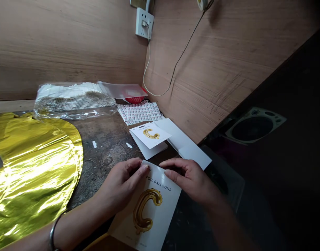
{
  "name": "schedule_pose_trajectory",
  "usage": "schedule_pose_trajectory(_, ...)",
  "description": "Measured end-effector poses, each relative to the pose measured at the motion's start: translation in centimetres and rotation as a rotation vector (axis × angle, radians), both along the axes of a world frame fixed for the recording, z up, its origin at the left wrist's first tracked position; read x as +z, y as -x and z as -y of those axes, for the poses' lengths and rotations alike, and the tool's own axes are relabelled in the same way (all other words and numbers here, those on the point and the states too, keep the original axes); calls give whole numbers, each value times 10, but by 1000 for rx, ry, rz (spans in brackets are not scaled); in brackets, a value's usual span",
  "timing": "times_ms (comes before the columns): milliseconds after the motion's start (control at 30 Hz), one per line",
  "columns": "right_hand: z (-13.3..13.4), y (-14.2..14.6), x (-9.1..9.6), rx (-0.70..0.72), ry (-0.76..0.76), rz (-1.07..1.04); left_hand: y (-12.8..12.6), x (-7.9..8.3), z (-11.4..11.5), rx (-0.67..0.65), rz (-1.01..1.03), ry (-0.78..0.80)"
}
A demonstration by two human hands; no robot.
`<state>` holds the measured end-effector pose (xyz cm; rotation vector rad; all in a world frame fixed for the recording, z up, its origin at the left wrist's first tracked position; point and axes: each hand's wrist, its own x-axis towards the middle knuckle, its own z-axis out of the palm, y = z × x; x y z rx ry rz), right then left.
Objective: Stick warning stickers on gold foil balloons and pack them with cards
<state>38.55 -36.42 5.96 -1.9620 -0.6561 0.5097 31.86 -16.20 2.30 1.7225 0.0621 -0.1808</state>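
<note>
Both hands hold a white packaging card (160,216) printed with "FOIL BALLOONS" and a gold letter C. My left hand (127,181) pinches its upper left corner, thumb on the printed face. At the upper right edge, my right hand (189,177) grips the same card between thumb and fingers. Just beyond the hands stands a folded card (151,136) with the same C print, its flap raised like a tent. Behind that, on the right, lie blank white folded cards (186,143). To the left of my left arm, shiny gold foil balloons (39,170) lie flat.
Sheets of small printed stickers (140,112) lie at the back near the corner. A clear plastic bag (76,101) of white items rests against the rear wall. Small white cutouts (94,144) dot the dark tabletop (97,167). A cable (172,76) hangs from a wall socket (144,23).
</note>
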Motion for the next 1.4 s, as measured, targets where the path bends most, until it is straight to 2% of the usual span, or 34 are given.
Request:
schedule_pose_trajectory(167, -11, 0, 13, 133, 106, 84, 1, -2, 2, -26, 143, -56)
schedule_pose_trajectory(333, -22, 5, 13, 137, 310, 443, 6, -8, 7, -43, 282, -76)
schedule_pose_trajectory(400, -21, -4, 13, 240, 296, 342, 6, -8, 9, -40, 277, -62)
schedule_pose_trajectory(500, -9, -26, 14, 474, 258, -15, 5, -8, 8, -59, 194, 12)
schedule_pose_trajectory(600, 9, -40, 14, 575, 302, -189, 4, -8, 3, -54, 111, 119)
schedule_pose_trajectory(667, 18, -38, 13, 536, 274, -188, 3, -9, 1, -59, 78, 176)
schedule_pose_trajectory(700, 20, -35, 10, 472, 230, -186, 3, -9, 0, -60, 71, 189)
schedule_pose_trajectory(767, 21, -25, 1, 272, 92, -229, 1, -10, 0, -51, 68, 194)
schedule_pose_trajectory(867, 13, -11, -24, 1, -173, -421, -1, -12, 3, -40, 77, 184)
schedule_pose_trajectory(967, 4, -5, -45, -72, -289, -578, 0, -12, 5, -52, 82, 182)
schedule_pose_trajectory(1067, 2, -4, -46, -64, -264, -567, 2, -13, 6, -72, 76, 165)
schedule_pose_trajectory(1233, 1, 5, -22, -42, -16, -297, 4, -15, 5, -55, 72, 141)
schedule_pose_trajectory(1400, 1, 12, -13, -161, 42, -38, 2, -13, 3, -58, 79, 172)
